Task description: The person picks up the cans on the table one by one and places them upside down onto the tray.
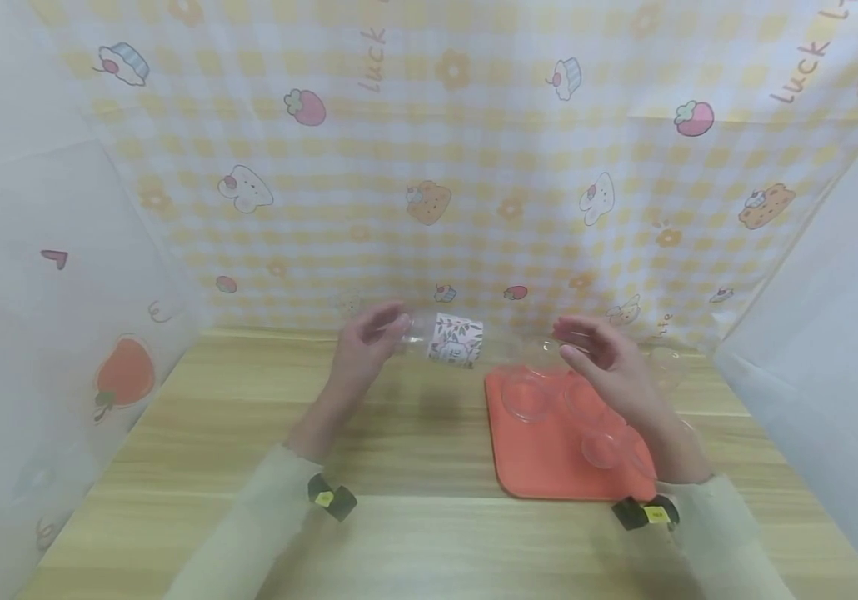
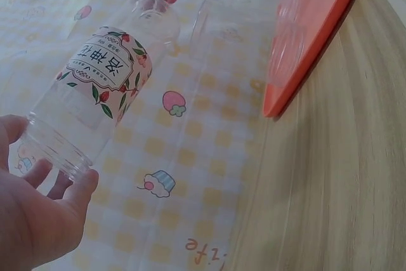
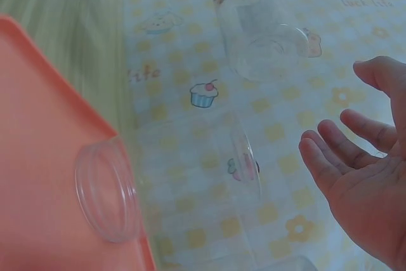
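Observation:
A clear plastic bottle (image 1: 456, 340) with a printed leaf-and-flower label is held up sideways above the table. My left hand (image 1: 365, 346) grips it at the threaded, capless mouth end, thumb on one side and fingers on the other, as the left wrist view shows on the bottle (image 2: 101, 71). Across from the bottle's base is my right hand (image 1: 612, 367), its fingers spread and slightly bent. In the right wrist view a gap separates the right hand (image 3: 365, 182) from the bottle (image 3: 260, 30), and nothing lies in the palm.
An orange-red tray (image 1: 549, 477) lies on the wooden table (image 1: 406, 542) at the right. Several clear containers stand on it, among them a clear jar (image 1: 526, 396) and a smaller round one (image 1: 601, 450). A yellow checked cloth (image 1: 369, 175) hangs behind the table.

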`<action>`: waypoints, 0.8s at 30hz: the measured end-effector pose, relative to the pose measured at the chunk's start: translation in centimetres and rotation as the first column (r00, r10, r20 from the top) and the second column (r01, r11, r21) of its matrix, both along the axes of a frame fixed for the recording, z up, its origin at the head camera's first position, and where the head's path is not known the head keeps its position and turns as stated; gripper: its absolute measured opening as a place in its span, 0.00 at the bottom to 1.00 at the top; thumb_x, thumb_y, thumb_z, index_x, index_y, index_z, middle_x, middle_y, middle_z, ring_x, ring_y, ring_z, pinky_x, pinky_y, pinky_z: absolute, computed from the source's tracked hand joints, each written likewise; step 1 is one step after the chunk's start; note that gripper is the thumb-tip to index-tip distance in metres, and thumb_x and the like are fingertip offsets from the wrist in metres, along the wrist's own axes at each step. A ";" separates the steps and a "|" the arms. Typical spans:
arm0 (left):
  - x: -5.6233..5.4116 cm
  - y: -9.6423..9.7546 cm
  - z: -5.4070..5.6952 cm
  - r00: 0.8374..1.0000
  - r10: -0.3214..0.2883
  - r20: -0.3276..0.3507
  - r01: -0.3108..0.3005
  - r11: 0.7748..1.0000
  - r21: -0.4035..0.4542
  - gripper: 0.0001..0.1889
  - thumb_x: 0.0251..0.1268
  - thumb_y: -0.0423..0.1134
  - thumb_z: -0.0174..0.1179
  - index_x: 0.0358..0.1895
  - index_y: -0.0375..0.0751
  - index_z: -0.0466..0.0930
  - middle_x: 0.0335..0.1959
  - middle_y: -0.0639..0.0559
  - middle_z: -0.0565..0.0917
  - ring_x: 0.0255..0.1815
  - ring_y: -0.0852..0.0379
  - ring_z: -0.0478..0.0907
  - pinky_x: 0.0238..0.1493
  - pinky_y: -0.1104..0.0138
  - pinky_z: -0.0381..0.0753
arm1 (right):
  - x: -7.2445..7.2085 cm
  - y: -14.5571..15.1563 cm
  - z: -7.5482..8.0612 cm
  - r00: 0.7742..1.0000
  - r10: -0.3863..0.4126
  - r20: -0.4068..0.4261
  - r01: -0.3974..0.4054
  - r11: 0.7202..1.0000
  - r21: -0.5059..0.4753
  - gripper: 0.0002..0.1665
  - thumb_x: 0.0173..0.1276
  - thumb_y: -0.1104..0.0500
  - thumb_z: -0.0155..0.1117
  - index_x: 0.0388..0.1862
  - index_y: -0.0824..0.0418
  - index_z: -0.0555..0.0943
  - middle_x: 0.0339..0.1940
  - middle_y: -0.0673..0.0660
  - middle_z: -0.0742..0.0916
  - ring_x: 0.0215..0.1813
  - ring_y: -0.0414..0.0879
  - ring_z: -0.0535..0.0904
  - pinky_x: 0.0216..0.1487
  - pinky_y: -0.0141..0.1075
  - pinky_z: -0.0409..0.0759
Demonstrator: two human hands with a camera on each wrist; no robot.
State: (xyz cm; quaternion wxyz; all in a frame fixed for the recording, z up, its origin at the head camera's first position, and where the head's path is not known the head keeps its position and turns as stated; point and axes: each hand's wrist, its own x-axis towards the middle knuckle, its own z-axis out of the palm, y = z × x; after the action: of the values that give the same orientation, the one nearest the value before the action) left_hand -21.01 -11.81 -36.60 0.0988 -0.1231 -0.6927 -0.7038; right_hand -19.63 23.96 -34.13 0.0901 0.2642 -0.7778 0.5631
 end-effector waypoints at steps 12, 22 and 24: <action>0.0 0.4 -0.1 0.999 -0.026 0.019 0.024 0.997 0.067 0.21 0.70 0.32 0.63 0.65 0.37 0.76 0.61 0.43 0.80 0.60 0.44 0.78 0.56 0.59 0.82 | 0.1 -0.5 -0.1 0.999 0.009 0.032 -0.009 1.000 0.001 0.25 0.75 0.69 0.61 0.68 0.73 0.71 0.62 0.62 0.82 0.66 0.57 0.76 0.59 0.33 0.79; 0.1 0.8 -0.5 0.999 -0.036 -0.001 0.036 0.995 0.088 0.23 0.69 0.32 0.65 0.66 0.34 0.75 0.64 0.39 0.78 0.61 0.45 0.77 0.55 0.62 0.82 | 0.1 -1.1 -0.4 0.999 0.034 0.029 -0.033 0.998 -0.044 0.24 0.74 0.72 0.60 0.67 0.74 0.71 0.62 0.62 0.81 0.67 0.60 0.74 0.61 0.35 0.78; 0.1 0.9 -0.5 1.000 -0.030 -0.010 0.030 0.996 0.083 0.23 0.70 0.32 0.64 0.66 0.33 0.74 0.63 0.40 0.78 0.61 0.46 0.78 0.56 0.62 0.82 | 0.1 -1.1 -0.5 0.999 0.032 0.027 -0.031 0.999 -0.042 0.24 0.74 0.72 0.60 0.67 0.74 0.71 0.62 0.62 0.81 0.67 0.61 0.74 0.62 0.35 0.77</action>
State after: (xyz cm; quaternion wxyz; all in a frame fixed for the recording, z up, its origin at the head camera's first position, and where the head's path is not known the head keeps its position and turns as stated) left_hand -20.93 -10.87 -37.11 0.0963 -0.1323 -0.6602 -0.7330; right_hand -19.53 22.84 -34.59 0.0761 0.2667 -0.7630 0.5839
